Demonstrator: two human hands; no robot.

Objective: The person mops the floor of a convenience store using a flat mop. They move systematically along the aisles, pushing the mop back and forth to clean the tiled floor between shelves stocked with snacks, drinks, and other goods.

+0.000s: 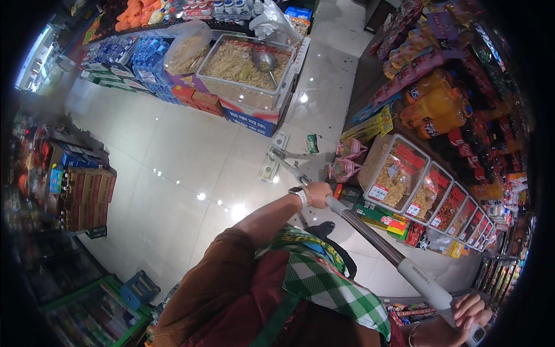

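A long flat mop with a grey and metal handle runs diagonally across the view. Its narrow flat head rests on the tiled floor. My left hand, with a watch on the wrist, grips the handle's lower part. At the lower right, my right hand is curled about the grey upper grip, close to the handle's end. Just right of the mop head lies a small green packet. Small dark scraps are scattered on the floor around it.
Clear-lidded bins of dry food line the right, below orange drink bottles. Ahead stands an open bin with a metal scoop, beside bottled-water packs. Stacked cartons and a blue stool are left.
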